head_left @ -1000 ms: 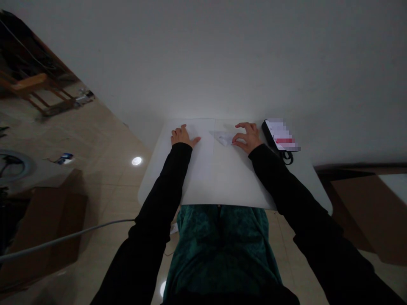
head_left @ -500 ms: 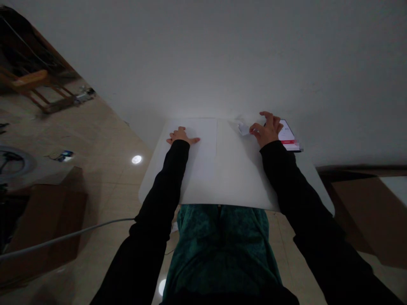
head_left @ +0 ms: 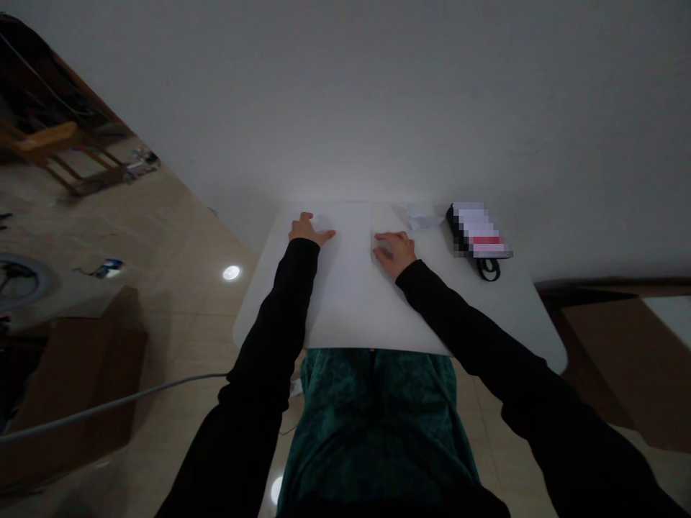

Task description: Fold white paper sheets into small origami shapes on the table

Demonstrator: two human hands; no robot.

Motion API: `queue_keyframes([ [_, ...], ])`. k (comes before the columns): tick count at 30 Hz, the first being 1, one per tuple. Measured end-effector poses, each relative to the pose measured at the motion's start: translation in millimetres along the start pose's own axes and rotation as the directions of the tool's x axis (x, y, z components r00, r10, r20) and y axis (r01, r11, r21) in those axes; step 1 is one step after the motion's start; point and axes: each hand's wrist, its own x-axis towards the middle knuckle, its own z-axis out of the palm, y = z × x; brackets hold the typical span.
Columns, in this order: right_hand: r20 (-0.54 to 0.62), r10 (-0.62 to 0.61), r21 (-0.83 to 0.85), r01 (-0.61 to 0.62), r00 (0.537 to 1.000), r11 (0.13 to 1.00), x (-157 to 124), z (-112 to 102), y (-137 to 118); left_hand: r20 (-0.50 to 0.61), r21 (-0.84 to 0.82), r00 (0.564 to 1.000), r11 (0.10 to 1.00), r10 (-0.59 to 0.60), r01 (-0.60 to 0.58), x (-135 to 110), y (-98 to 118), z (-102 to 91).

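Note:
A white sheet of paper (head_left: 345, 288) lies on the small white table (head_left: 518, 316). My left hand (head_left: 306, 230) rests flat on the sheet's far left part, fingers spread. My right hand (head_left: 395, 252) lies at the sheet's right edge, fingers stretched toward the paper and holding nothing. A small folded white paper piece (head_left: 421, 216) sits alone at the table's far edge, right of both hands.
A black device with a screen (head_left: 478, 234) and a black looped cord (head_left: 489, 268) lie at the table's far right. A white wall stands right behind the table. Brown boxes (head_left: 75, 360), a cable and a wooden chair (head_left: 48, 147) are on the tiled floor to the left.
My right hand let go of the folded paper piece at the far edge and came back left to the sheet's right edge. My left hand stayed put.

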Motion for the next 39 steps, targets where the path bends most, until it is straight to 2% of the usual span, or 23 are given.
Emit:
queue_keyframes([
  [3,-0.032,0.030,0.105,-0.027,0.999,0.994,3.5,0.5,6.8,0.037,-0.036,0.999,0.999,0.020,-0.018,1.2,-0.1,-2.4],
  [8,-0.052,0.028,0.175,-0.018,0.998,0.984,5.2,2.3,10.5,0.057,-0.152,0.998,0.988,0.040,-0.031,4.5,-2.4,-0.9],
  [13,-0.036,0.034,0.352,-0.019,0.999,0.936,8.1,0.0,13.1,0.200,-0.329,0.977,0.944,0.078,-0.008,5.9,-3.4,1.0],
  [16,-0.019,0.072,0.595,-0.046,0.997,0.803,10.7,-1.1,13.1,0.209,-0.288,0.966,0.954,0.150,-0.086,5.7,-4.9,3.3],
  [19,0.028,0.123,0.832,-0.091,0.992,0.548,13.7,1.8,7.9,0.159,-0.186,0.971,0.972,0.176,-0.146,6.8,-7.2,7.7],
  [21,0.082,0.217,0.895,-0.168,0.973,0.413,16.6,5.7,2.5,0.161,-0.167,0.968,0.972,0.192,-0.165,8.2,-8.2,10.7],
  [23,0.135,0.344,0.894,-0.264,0.929,0.361,20.3,9.8,-2.6,0.178,-0.171,0.963,0.970,0.204,-0.173,9.6,-8.7,12.9],
  [26,0.147,0.431,0.863,-0.328,0.890,0.384,25.0,14.3,-6.8,0.172,-0.176,0.964,0.969,0.205,-0.174,10.5,-8.8,14.7],
  [30,0.087,0.417,0.823,-0.301,0.905,0.482,26.0,17.5,-5.9,0.155,-0.181,0.969,0.969,0.195,-0.166,10.9,-9.3,15.2],
  [35,0.069,0.374,0.801,-0.275,0.925,0.532,29.2,21.9,0.0,0.149,-0.179,0.971,0.971,0.189,-0.161,12.2,-9.1,15.8],
  [39,-0.015,0.387,0.770,-0.236,0.922,0.593,39.5,26.3,5.6,0.102,-0.188,0.975,0.966,0.197,-0.175,11.4,-8.3,20.1],
])
